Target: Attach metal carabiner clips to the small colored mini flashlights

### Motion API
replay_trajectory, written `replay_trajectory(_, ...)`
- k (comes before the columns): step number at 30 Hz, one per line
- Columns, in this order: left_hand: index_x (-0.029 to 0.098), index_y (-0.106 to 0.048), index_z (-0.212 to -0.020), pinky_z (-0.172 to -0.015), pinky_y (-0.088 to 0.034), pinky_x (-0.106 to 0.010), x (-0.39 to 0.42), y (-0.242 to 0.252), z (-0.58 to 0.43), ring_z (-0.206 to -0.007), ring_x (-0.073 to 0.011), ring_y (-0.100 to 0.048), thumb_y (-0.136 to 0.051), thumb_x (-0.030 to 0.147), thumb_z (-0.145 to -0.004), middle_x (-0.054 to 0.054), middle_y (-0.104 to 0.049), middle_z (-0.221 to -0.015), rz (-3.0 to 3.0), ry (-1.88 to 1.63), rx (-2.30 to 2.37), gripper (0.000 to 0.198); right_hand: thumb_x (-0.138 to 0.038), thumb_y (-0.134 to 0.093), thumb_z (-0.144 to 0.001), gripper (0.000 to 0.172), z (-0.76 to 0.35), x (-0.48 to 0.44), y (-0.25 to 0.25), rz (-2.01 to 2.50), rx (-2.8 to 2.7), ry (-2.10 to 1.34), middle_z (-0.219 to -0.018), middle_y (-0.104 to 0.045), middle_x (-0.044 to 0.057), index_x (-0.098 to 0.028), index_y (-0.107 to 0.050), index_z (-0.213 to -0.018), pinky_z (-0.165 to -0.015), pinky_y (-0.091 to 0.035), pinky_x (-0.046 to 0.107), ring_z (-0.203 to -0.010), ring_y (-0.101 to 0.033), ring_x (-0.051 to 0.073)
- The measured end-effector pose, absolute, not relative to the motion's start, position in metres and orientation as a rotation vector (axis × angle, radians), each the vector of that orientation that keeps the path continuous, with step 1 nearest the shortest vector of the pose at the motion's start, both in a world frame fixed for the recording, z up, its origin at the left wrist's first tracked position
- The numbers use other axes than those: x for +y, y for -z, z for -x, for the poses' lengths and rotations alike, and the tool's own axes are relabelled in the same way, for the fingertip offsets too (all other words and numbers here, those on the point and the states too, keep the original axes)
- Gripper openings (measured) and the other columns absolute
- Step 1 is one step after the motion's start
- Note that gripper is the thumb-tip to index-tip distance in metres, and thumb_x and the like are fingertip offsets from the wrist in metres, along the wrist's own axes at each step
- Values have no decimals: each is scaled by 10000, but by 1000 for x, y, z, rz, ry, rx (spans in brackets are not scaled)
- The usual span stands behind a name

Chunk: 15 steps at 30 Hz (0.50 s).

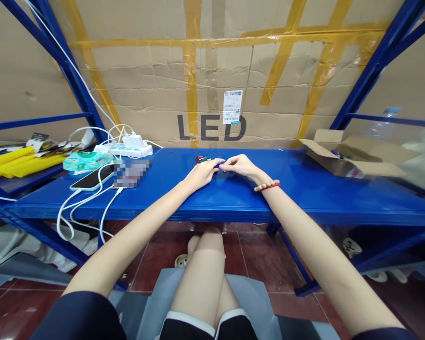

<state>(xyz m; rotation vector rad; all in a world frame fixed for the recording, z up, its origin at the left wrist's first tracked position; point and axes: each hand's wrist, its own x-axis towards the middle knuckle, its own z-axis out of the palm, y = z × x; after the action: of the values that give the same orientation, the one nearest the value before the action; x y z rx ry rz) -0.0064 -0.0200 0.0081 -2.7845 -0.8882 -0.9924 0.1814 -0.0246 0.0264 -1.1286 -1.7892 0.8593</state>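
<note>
Both hands sit close together over the middle of the desk [286, 165], fingertips nearly meeting. Right hand [242, 164]: thumb and forefinger pinched on the end of a small purple piece [217, 165]. Left hand [204, 172]: palm down, fingers over the same piece; its back hides the grip, so cannot tell how firmly it holds. Likely reason: one hand steadies while the other works finely, low over the desk for support.

Small red-and-green items [201, 159] lie mid-desk, just beyond the left fingers, presumably kept within reach.

Desk's left end: phone [92, 177], power strip [134, 150] and tissue pack [87, 161]. White cables run among them; placement probably follows the sockets.

Desk's right end: open cardboard box [361, 156], flaps spread, apparently for easy access to its contents.

Behind the desk: large carton [145, 94] marked LED.
</note>
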Motion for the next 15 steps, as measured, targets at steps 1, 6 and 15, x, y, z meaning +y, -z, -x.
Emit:
replay_trajectory(1, 176, -541, -1196, -929, -483, -325, -20, -8, 7, -1085, -198, -608, -429, 154, -902, -85, -645, -1182, 2773, 989, -861, 316, -520, -793, -459, 442, -181, -26, -27, 1143, -1783, -885, -576, -578, 10, -118, -660, -586, -526, -323, 245, -550, -429, 83)
replay_trajectory(6, 169, -611, -1071, -897, -492, -323, -19, -7, 7, -1013, -200, -630, -428, 126, -884, -81, -683, -1073, 2756, 961, -860, 265, -514, -803, -444, 438, -176, -31, -30, 1195, -1781, -958, -519, -520, -14, -128, -618, -534, -510, -297, 239, -531, -390, 71)
replay_trajectory(15, 157, -571, -977, -767, -467, -264, -16, -10, 3, -765, -158, -622, -379, 204, -927, -37, -659, -807, 2848, 1176, -1097, 203, -527, -779, -531, 487, -180, -13, -20, 1003, -1792, -777, -643, -619, 33, -103, -707, -759, -505, -359, 236, -529, -462, 82)
